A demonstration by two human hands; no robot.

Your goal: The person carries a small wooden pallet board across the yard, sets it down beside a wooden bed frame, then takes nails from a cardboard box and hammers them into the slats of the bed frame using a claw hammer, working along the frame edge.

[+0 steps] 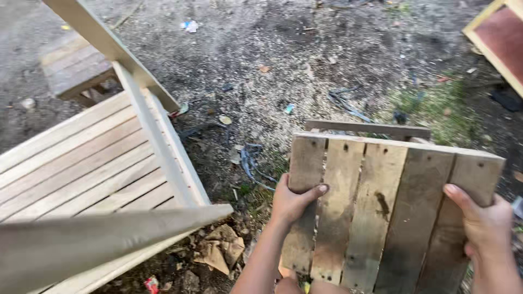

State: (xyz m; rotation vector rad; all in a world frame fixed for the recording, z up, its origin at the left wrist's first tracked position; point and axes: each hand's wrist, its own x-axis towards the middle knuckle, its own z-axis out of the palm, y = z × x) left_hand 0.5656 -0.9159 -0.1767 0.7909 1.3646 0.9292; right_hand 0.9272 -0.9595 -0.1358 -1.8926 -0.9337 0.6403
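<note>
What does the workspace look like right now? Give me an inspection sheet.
Surface: bare ground strewn with sawdust and dirt.
Job's things: small slatted wooden pallet, weathered, dark-stained, held tilted.
Clutter: torn cardboard, paper scraps, dark strapping.
Grippers: left hand grips the pallet's left edge; right hand grips its right edge.
Cables: nothing seen.
Surroundings: pale slatted wooden frame at left, framed board top right, grass patch.

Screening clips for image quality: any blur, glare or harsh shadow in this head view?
Head view: even daylight, no glare; the pallet panel and both hands, left hand and right hand, are sharp; the near wooden rail at lower left is soft and out of focus; slight wide-angle bending at the edges.
</note>
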